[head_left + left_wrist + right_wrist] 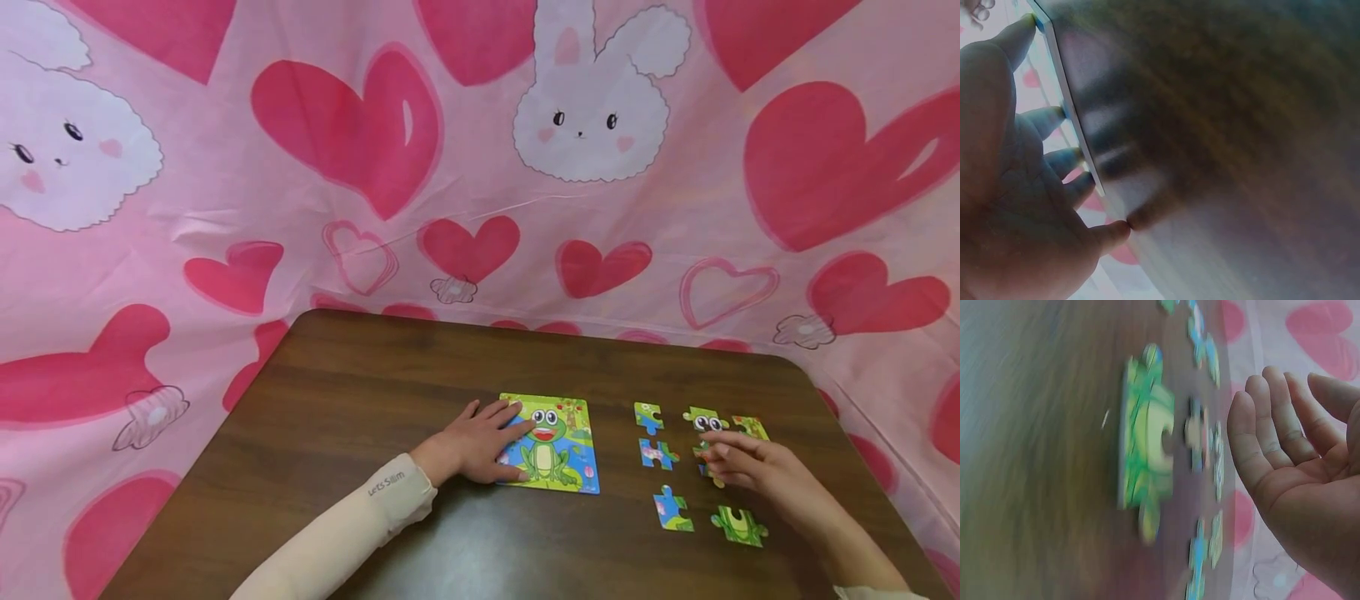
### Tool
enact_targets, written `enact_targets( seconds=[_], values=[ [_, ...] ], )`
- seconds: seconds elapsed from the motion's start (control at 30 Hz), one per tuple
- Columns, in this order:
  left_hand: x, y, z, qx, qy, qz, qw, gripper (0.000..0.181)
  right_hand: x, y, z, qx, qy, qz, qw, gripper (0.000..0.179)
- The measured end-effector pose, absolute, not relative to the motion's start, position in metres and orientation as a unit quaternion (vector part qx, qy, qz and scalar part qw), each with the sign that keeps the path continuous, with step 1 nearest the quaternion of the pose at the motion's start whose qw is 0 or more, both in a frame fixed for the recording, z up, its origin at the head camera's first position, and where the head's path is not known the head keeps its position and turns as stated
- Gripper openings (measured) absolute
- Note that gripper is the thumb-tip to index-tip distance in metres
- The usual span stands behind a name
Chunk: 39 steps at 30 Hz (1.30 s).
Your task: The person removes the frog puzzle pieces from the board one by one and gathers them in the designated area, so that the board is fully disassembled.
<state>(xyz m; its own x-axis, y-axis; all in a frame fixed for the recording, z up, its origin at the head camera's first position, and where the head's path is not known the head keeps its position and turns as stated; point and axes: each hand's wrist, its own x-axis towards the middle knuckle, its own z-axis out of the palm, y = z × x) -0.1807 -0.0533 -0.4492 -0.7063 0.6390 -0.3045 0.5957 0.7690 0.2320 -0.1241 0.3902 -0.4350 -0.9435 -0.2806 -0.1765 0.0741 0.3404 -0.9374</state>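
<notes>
A square picture board printed with a green frog lies flat on the table. My left hand rests on its left side with fingers spread; in the left wrist view the fingertips touch the edge of the board. My right hand hovers over loose jigsaw pieces, its fingers slightly bent and holding nothing in the right wrist view. Nearest to it are the frog-belly piece and the frog-eyes piece. The hand partly hides other pieces.
Between board and right hand lie a top-left piece, a blue-and-pink piece and a lower blue-green piece. Another piece sits beyond the right hand. Behind the brown table hangs a pink heart-print cloth.
</notes>
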Motion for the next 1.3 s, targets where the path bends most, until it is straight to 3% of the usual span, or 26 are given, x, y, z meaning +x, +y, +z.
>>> enact_targets(
  seconds=[0.47,1.3],
  values=[
    [-0.179,-0.055,-0.451,0.332,0.925,0.052,0.177,0.082,-0.155,0.324,-0.429,-0.066,0.797,-0.564,0.208,0.057],
    [-0.179,-0.054,-0.452,0.330,0.926,0.051,0.176,0.082,-0.183,0.235,-0.440,-0.143,0.781,-0.552,0.254,0.050]
  ],
)
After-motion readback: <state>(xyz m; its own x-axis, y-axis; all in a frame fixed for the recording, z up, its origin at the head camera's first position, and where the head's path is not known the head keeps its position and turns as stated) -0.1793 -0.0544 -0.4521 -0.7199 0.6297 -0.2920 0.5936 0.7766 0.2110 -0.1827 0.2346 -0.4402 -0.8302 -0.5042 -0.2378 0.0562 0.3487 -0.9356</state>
